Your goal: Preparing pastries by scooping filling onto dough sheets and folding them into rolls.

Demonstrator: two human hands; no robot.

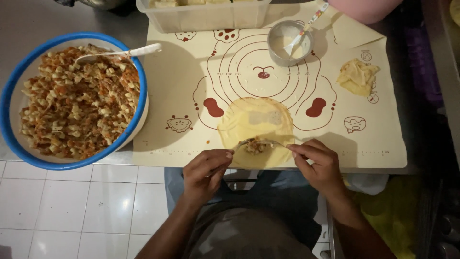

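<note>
A round pale-yellow wrapper (pixel 256 123) lies flat on the cream silicone mat (pixel 191 86). A small heap of chopped filling (pixel 256 146) sits near the wrapper's front edge. My right hand (pixel 318 165) pinches the handle of a metal fork (pixel 262 141) whose tines rest in that filling. My left hand (pixel 206 170) is curled at the mat's front edge, fingertips touching the wrapper's left rim, and it holds nothing that I can make out.
A large blue-rimmed bowl (pixel 14 81) of chopped orange and beige filling with a white spoon (pixel 127 52) stands at left. A small metal cup (pixel 289 42) of white paste with a spoon, a clear tub (pixel 203 19) and crumpled wrapper scraps (pixel 357 76) sit further back.
</note>
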